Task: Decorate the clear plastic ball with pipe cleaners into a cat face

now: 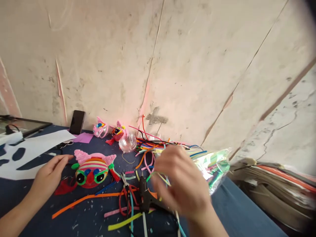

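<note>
A pipe-cleaner animal head (91,171) lies on the dark blue cloth, with pink ears, striped forehead, green-rimmed black eyes and red tassels. My left hand (50,172) is beside its left edge, thumb and fingertips pressed together; whatever they may pinch is too small to make out. Over the glue gun and loose strips hovers my right hand (182,184), smeared by motion, its fingers curled. A green strip end shows by its fingers, but I cannot tell if it is held. Below and left of that hand are the black glue gun (144,194) and red-handled scissors (125,187).
Two smaller pink animal ornaments (118,131) and a clear plastic ball (127,143) stand near the wall. Behind my right hand lie a heap of pipe cleaners (148,144) and a shiny bag (216,168). A phone (77,121) and cut white paper (37,148) are at left.
</note>
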Demonstrator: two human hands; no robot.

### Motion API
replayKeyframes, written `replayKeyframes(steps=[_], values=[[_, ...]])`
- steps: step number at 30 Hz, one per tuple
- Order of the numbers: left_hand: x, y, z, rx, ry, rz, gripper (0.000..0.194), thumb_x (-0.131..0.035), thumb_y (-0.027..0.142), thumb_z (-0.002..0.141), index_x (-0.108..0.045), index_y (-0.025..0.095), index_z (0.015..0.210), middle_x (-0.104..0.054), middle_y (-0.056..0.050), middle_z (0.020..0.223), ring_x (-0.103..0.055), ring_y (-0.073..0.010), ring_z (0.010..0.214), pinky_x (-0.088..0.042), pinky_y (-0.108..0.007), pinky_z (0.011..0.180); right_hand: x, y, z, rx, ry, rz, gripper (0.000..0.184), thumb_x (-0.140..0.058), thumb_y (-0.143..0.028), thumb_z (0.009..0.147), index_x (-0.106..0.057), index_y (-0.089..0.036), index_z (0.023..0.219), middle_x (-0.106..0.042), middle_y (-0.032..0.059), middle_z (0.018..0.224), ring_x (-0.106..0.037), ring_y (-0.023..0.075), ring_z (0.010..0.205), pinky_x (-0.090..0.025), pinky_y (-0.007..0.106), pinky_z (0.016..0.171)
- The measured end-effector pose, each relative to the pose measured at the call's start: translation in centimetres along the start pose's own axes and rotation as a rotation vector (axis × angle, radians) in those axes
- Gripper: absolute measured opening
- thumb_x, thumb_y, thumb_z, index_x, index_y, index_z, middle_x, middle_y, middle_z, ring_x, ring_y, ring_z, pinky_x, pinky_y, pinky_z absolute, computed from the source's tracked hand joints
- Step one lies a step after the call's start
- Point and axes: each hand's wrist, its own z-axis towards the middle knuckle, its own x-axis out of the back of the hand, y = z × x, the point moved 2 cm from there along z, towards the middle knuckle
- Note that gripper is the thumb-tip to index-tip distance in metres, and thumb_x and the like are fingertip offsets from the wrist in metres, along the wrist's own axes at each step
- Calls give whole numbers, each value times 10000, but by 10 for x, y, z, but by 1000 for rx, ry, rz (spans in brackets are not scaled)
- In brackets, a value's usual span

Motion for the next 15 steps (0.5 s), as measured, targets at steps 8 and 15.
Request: replayKeyframes(steps=[8,15], values=[[8,13,-5,10,5,-17,401,-469,524,727,-649,225,924,-716,-23,997,-634,-256,958,-496,-293,778,-86,124,13,-633,-306,-208,258,-409,-170,860,-666,-160,836,-707,69,784,-657,192,745,-487,279,675],[8,11,-3,-51,40,-70,361,-489,559,748,-653,263,874,-721,15,953,-640,-233,929,-502,-303,792,-152,145,13,-548,-513,-312,196,-504,-16,768,-661,-129,801,-703,146,869,-622,262,943,-390,395,896]])
